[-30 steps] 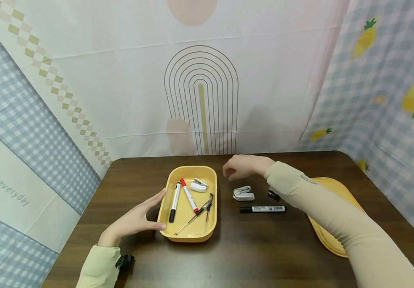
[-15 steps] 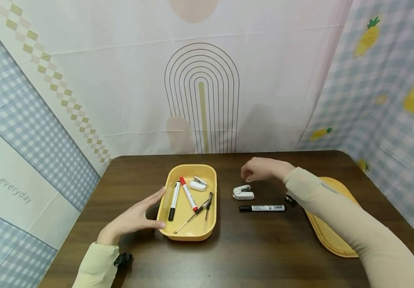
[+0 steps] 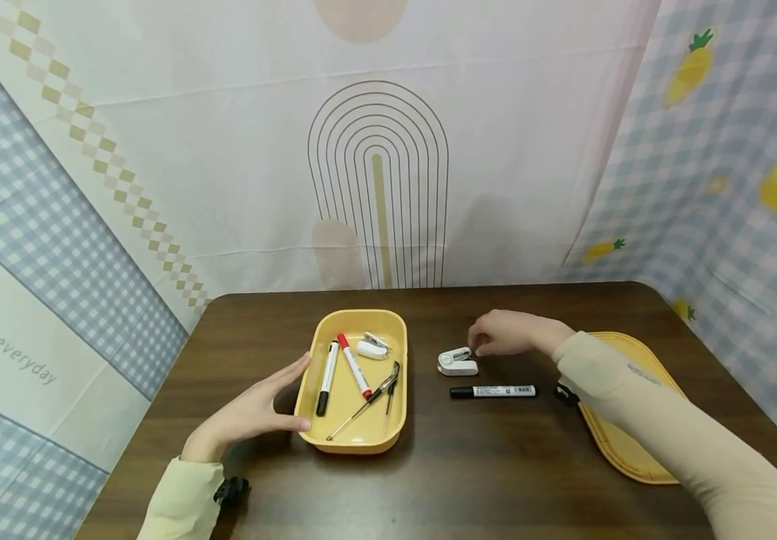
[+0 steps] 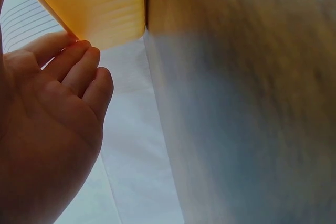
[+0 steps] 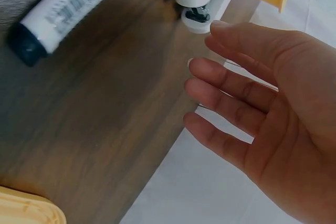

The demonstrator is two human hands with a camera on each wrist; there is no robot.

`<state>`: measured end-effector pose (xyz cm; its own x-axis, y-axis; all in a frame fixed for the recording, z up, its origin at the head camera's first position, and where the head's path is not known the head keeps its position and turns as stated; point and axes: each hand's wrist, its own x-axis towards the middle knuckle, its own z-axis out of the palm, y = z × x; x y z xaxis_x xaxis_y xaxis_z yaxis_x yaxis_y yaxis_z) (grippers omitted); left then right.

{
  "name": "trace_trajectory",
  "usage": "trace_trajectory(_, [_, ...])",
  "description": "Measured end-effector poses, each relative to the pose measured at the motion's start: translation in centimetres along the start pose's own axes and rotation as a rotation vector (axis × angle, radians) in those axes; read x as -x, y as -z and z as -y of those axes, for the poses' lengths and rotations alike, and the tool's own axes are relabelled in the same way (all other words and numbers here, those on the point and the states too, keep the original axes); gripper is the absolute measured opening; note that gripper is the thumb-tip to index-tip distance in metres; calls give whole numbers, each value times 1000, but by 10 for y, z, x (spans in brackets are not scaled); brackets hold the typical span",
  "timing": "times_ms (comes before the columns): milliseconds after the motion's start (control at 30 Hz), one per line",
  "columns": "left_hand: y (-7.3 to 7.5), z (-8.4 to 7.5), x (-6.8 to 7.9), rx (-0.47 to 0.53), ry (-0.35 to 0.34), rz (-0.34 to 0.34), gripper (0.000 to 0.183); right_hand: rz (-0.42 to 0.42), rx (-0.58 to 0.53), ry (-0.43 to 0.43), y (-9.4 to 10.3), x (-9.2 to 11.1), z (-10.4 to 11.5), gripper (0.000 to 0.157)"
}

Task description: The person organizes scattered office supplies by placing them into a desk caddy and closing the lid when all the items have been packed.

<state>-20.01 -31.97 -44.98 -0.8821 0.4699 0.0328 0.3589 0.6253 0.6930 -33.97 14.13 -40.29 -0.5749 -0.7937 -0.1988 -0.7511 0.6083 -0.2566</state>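
My left hand (image 3: 250,416) rests against the left side of a yellow box (image 3: 360,449), thumb and fingers spread along its rim. Inside the box lie a black-capped marker (image 3: 328,375), a red marker (image 3: 355,365), a small white stapler (image 3: 371,350) and a clear pen with a black cap (image 3: 383,385). On the table to the right is another small white stapler (image 3: 457,367). Close at its right end is my right hand (image 3: 513,333); in the right wrist view its fingers (image 5: 231,80) are loosely bent and hold nothing. A black marker (image 3: 493,391) lies in front of that stapler.
A yellow lid (image 3: 621,450) lies at the right of the brown table (image 3: 442,480), partly under the right forearm in the head view. A patterned cloth (image 3: 496,150) hangs behind the table's back edge. Each wrist wears a black strap device (image 3: 232,490).
My right hand has moved right and toward me, from beyond the table stapler to its right end. My left hand stays at the box, which has not moved.
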Motion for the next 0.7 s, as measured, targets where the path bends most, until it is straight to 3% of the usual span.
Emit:
trace_trajectory(267, [1, -1, -1, -11, -5, 4, 106, 9, -32, 7, -9, 13, 2, 9])
trace_trajectory(700, [1, -1, -1, -26, -12, 0, 106, -45, -93, -11, -17, 29, 5, 11])
